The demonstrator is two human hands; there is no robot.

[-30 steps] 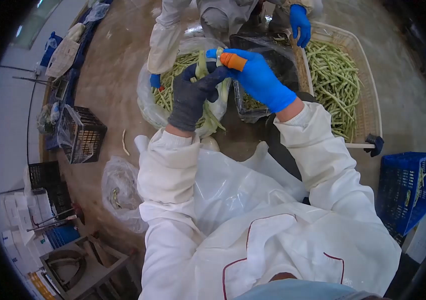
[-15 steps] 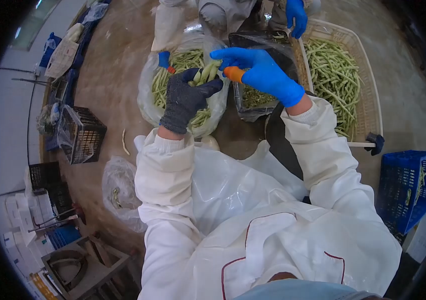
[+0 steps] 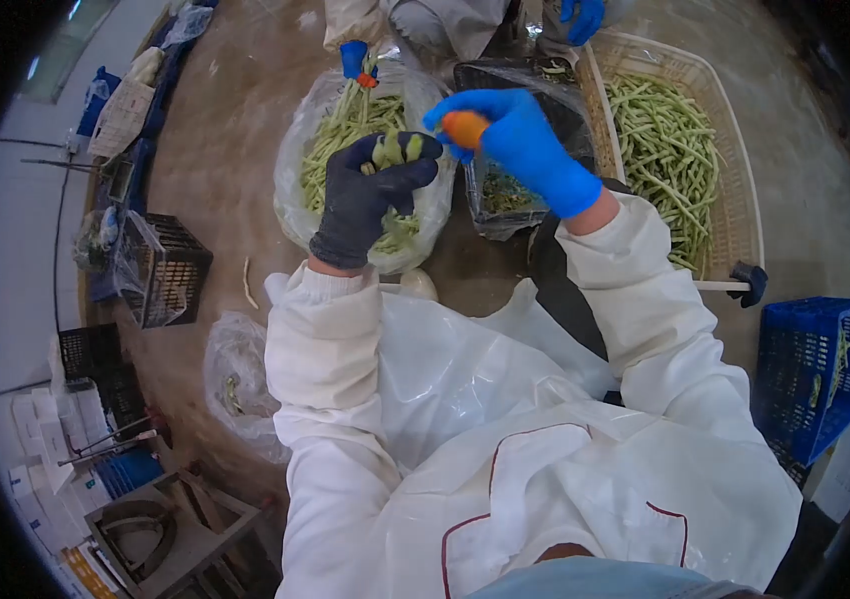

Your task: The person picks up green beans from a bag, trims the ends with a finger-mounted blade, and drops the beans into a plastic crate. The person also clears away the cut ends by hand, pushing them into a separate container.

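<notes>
My left hand (image 3: 365,195), in a dark grey glove, is closed around several green beans (image 3: 397,150), whose ends stick out between thumb and fingers. It is over a clear plastic bag (image 3: 292,205) filled with more green beans. Just right of the bean ends, my right hand (image 3: 530,140) in a blue glove has its fingers curled, with a rounded orange piece (image 3: 465,128) at the thumb. I cannot tell what, if anything, is pinched in it. Beneath my right hand stands a black lined crate (image 3: 493,222) with small green scraps.
A large pale crate (image 3: 748,190) heaped with green beans stands at the right. Across from me, a co-worker's blue-gloved hand (image 3: 353,58) holds beans above the bag; another blue-gloved hand (image 3: 585,20) is at the top. A blue crate (image 3: 810,374) sits at lower right.
My left hand has tilted, with the bean ends now lower and apart from my right fingers. My right hand has curled. The co-worker's hand has risen from the bag with beans.
</notes>
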